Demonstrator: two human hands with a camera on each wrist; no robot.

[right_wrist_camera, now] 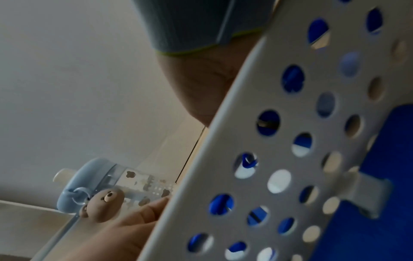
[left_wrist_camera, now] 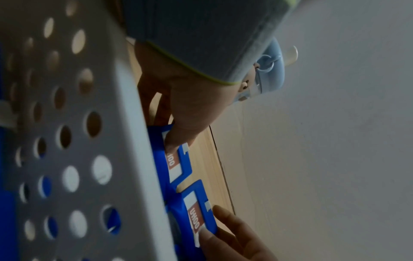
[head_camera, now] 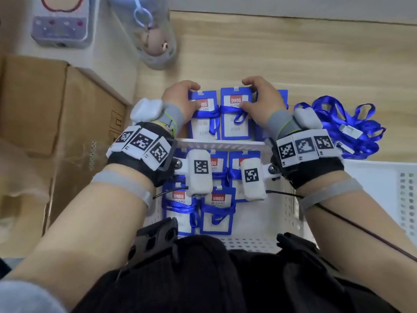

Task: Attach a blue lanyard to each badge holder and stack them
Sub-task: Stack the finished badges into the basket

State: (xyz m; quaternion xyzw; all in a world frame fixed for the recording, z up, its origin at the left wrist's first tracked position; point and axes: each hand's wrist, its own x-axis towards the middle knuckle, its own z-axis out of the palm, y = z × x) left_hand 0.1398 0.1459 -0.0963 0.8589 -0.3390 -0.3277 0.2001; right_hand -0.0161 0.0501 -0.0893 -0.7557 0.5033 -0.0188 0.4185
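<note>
Blue badge holders [head_camera: 235,114], blue lanyards [head_camera: 345,125], white perforated basket [head_camera: 221,144].

- i see a cardboard box [head_camera: 56,114] at far left, beside the wooden tabletop [head_camera: 293,53]
- clear bottle [head_camera: 155,35], blue lid, bear charm [head_camera: 155,45] hanging on it
- lilac device [head_camera: 63,21] top left, small buttons in a row
</note>
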